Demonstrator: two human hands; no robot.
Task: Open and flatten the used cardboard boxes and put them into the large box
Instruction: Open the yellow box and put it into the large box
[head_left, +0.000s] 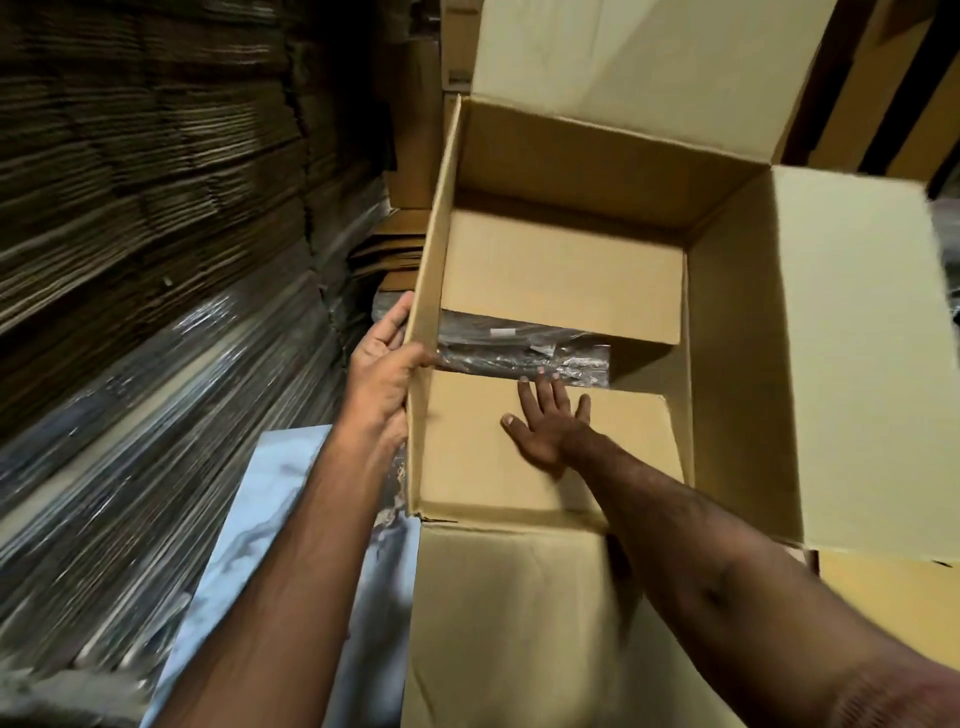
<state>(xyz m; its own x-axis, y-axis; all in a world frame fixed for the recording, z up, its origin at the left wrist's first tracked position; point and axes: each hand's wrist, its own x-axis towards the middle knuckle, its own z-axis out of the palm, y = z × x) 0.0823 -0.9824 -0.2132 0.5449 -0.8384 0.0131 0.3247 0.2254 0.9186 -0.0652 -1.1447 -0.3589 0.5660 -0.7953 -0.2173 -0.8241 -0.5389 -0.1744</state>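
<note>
A large open cardboard box (431, 244) stands in front of me with its top flaps spread outward. My left hand (382, 374) grips the box's left wall at the rim, thumb inside and fingers outside. My right hand (545, 421) reaches down inside with straight, spread fingers pressing on the near bottom flap (467, 457). The far bottom flap (561, 270) lies across from it. Through the gap between the two flaps shows a shiny plastic-wrapped bundle (519, 353).
Tall stacks of flattened cardboard (145, 156), partly plastic-wrapped (156, 415), fill the left side. More cardboard sheets stand behind the box at top right (893, 93). A pale marbled floor (280, 488) shows between the stacks and the box.
</note>
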